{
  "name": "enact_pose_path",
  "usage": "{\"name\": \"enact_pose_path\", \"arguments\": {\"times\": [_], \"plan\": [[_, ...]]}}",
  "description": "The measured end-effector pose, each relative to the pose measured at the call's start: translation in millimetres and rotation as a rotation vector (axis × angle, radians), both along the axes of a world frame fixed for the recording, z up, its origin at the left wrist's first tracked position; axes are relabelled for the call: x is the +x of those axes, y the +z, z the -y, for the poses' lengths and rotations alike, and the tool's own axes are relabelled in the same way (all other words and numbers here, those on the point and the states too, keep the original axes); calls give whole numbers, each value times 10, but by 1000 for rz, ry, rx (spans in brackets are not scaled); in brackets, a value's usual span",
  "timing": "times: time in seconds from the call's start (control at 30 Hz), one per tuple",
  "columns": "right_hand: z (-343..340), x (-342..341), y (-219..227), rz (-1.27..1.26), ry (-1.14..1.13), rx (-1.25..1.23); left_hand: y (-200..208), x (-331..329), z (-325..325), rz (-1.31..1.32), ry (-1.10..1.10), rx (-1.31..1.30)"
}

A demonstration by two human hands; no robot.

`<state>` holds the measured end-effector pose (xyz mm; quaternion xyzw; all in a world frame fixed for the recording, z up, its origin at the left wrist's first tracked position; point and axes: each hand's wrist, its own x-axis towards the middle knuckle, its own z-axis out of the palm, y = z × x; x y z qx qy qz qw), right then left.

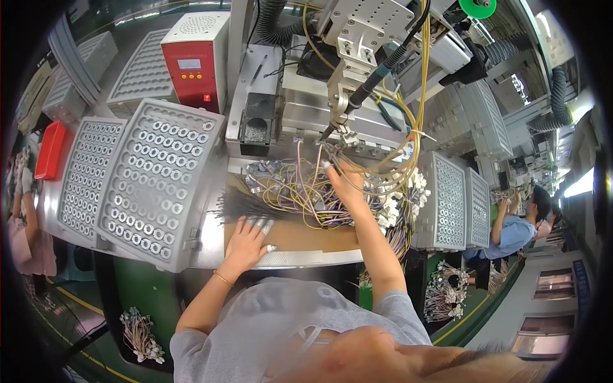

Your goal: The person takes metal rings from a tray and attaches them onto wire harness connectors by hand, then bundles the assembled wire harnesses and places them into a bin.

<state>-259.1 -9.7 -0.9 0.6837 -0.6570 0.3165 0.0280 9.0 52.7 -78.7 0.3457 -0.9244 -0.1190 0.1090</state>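
My right hand (348, 188) reaches up to the metal fixture under the soldering head (348, 105). Its fingers are drawn together at the wire ends there; yellow cables partly hide them, and I cannot make out what they hold. Below the fixture spreads a tangle of yellow, white and purple wires (306, 191) with white connectors (408, 195). My left hand (246, 247) lies on the bench, fingers stretched out beside a bundle of thin black wires (246, 205). White covers sit on several fingertips of both hands.
Grey trays of silvery rings stand on the left (156, 185) and on the right (440, 201). A red-and-white control box (196, 64) is behind the left trays. A small black bin (258, 121) stands beside the fixture. Co-workers sit at both sides, one in a blue shirt (514, 233).
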Motion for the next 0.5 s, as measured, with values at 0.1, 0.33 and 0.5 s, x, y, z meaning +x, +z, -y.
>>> {"name": "enact_pose_path", "arguments": {"times": [0.1, 0.33, 0.5], "plan": [[162, 4, -142, 21, -41, -8, -16, -22, 1, -166, 7, -45], [275, -29, -284, -4, -32, -53, 2, -7, 33, -139, 12, -14], [301, 31, -273, 0, -23, -161, -23, -7, 44, -183, 17, -36]]}}
